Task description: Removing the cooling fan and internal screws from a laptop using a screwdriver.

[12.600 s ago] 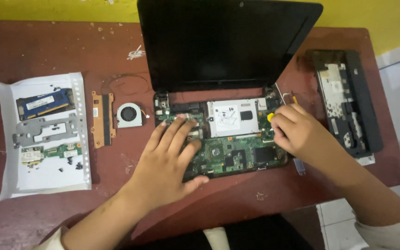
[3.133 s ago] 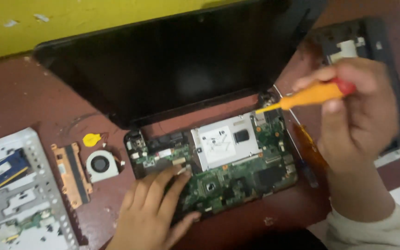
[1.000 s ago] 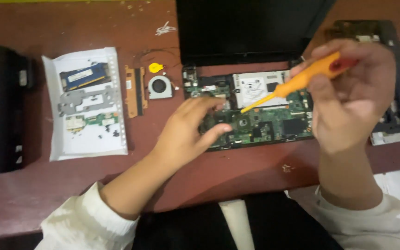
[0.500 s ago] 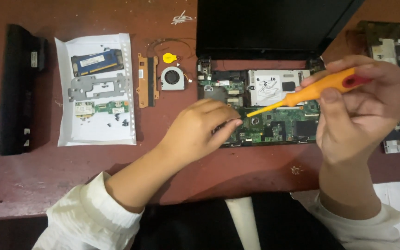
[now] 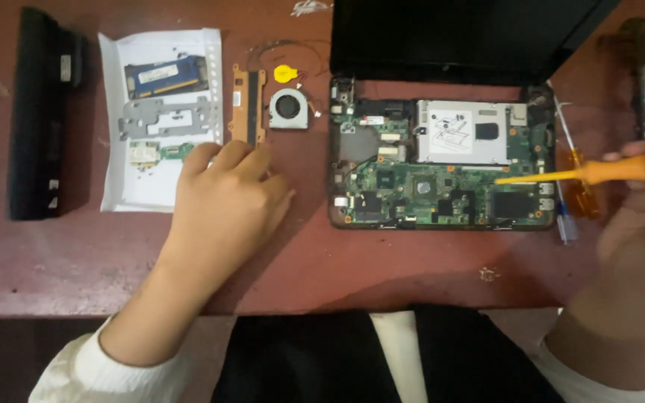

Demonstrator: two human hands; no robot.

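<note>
Head camera view, looking down on a reddish-brown table (image 5: 76, 254). At the right edge, the right hand (image 5: 640, 224) is closed around an orange screwdriver (image 5: 599, 172), its tip reaching left over the exposed green laptop circuit board (image 5: 442, 190) right of centre. The left hand (image 5: 222, 205) rests left of centre with fingers loosely curled, holding nothing, fingertips touching a white sheet of paper (image 5: 162, 52) bearing a blue memory module (image 5: 167, 76) in the upper left. Beside it lie a small round fan (image 5: 288, 109) and a yellow coin battery (image 5: 284, 73). A long black battery pack (image 5: 35, 112) sits far left.
</note>
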